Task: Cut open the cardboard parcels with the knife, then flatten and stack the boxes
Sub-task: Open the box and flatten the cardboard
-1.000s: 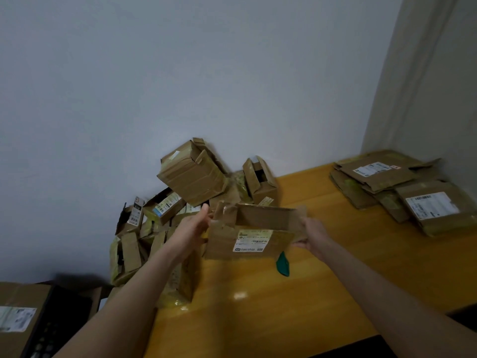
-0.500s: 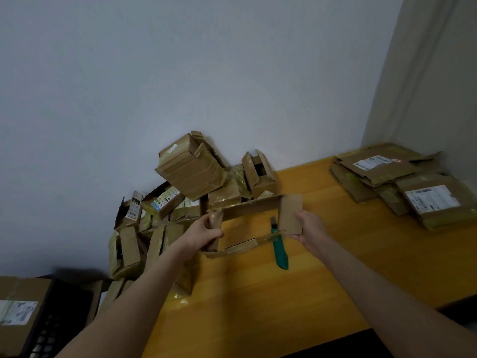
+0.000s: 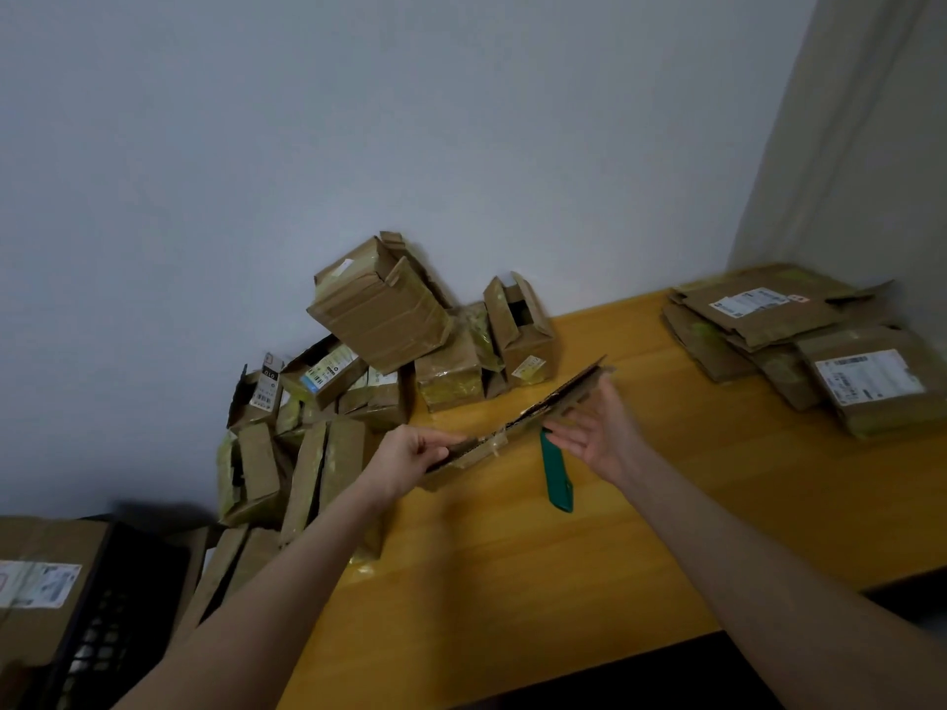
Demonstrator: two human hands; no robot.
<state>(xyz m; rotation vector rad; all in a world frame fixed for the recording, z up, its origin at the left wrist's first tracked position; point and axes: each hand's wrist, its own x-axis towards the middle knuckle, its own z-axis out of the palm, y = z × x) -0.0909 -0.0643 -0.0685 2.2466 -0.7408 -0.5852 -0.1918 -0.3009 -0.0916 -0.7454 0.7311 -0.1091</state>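
Over the yellow table [image 3: 512, 556] the left hand [image 3: 410, 456] pinched a flattened brown cardboard box [image 3: 543, 407], the right hand [image 3: 597, 435] wide open beside it, the green-handled knife [image 3: 556, 474] beneath. A flat stack [image 3: 799, 345] lay at two o'clock; a parcel heap [image 3: 379, 325] waited at eleven.

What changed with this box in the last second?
The cardboard box went from open, label toward you, to nearly flat and edge-on. The right hand released its end and is open beside it; the left hand still grips the other end. The green knife, parcel pile and flattened stack stayed put.
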